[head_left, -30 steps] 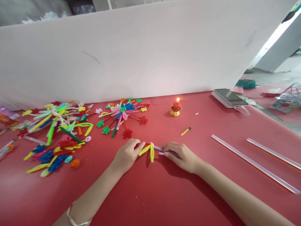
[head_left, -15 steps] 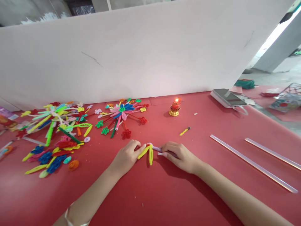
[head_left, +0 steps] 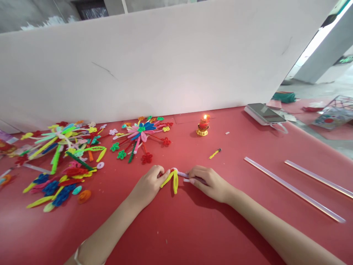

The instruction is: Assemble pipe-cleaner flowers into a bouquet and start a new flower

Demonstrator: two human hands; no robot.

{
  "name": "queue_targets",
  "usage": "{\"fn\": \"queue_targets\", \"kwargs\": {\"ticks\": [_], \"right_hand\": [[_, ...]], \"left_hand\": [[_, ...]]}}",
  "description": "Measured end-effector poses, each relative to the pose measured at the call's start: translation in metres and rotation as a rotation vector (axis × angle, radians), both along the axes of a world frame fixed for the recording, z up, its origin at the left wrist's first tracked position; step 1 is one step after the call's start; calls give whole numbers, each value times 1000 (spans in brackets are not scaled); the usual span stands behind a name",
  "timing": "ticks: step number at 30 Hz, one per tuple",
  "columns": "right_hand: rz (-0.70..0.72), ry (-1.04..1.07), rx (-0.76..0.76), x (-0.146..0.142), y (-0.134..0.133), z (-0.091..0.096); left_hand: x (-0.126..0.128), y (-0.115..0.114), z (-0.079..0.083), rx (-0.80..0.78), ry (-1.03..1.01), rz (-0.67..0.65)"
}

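Note:
Low over the red table, my left hand point(head_left: 150, 184) pinches the red and yellow end of a pipe-cleaner piece point(head_left: 175, 182). Two yellow loops hang down from that end. A light purple wrapped stem runs from it to the right, into my right hand point(head_left: 208, 183), whose fingers are closed round it. Beside the stem, the pale tip of a thin stick point(head_left: 186, 180) pokes out under the right thumb; the rest is hidden by the hand. What the left fingertips cover cannot be made out.
A lit red candle point(head_left: 203, 125) on a gold base stands behind my hands. Pipe-cleaner flowers point(head_left: 142, 129) and loose pieces point(head_left: 57, 189) lie left. Two clear glue sticks point(head_left: 292, 188) lie right, below a phone point(head_left: 266, 113). A yellow twisted scrap point(head_left: 215, 153) lies nearer. A white panel point(head_left: 165, 62) closes the back.
The view has shifted slightly, so everything sits a little further left. Both hands keep the same hold on the pipe-cleaner piece.

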State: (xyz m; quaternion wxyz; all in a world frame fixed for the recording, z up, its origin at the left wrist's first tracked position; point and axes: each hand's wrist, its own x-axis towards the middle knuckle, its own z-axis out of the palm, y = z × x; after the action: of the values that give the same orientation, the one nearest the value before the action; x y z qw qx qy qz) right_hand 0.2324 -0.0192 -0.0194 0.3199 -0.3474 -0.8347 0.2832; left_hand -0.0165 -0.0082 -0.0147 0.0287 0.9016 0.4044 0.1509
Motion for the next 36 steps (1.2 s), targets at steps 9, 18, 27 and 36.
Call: {"fn": "queue_targets", "kwargs": {"ticks": [9, 18, 27, 36], "right_hand": [[-16, 13, -32, -1, 0, 3], [-19, 14, -54, -1, 0, 0], [-53, -50, 26, -2, 0, 1], [-104, -100, 29, -2, 0, 1]], "left_hand": [[4, -2, 0, 14, 14, 19], [9, -2, 6, 103, 55, 22], [4, -1, 2, 218, 108, -44], [4, -1, 2, 263, 158, -64]]}}
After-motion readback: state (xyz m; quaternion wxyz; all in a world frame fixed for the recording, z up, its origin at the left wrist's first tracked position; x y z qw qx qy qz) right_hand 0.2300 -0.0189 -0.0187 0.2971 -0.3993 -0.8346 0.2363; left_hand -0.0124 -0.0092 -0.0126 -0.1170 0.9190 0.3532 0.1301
